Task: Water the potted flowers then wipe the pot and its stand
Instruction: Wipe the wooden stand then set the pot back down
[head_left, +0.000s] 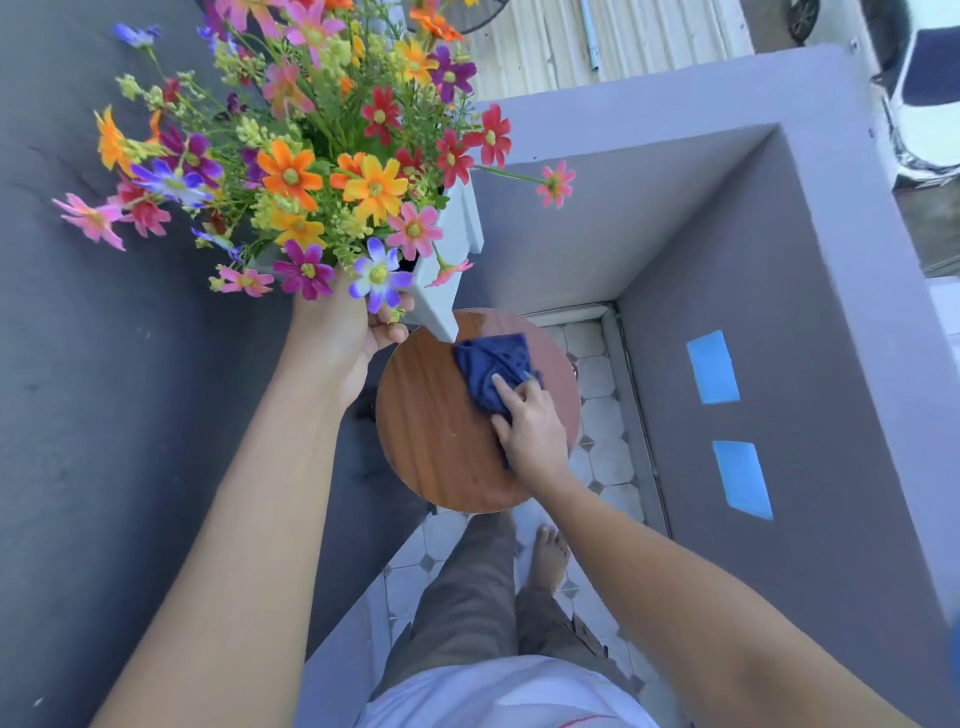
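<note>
On the round brown wooden stand top (441, 431), my right hand (530, 426) presses flat on a crumpled dark blue cloth (493, 369), fingers spread over it rather than closed around it. The cloth lies on the far right part of the stand top, its far edge touching the bottom corner of the square white pot (441, 270). My left hand (348, 338), at the stand's far left edge, grips that pot from below and holds it tilted, lifted off the wood. Bright mixed flowers (291, 156) spill from the pot beyond the stand. Below the stand is pale tiled floor (602, 415); grey walls (701, 234) enclose it.
</note>
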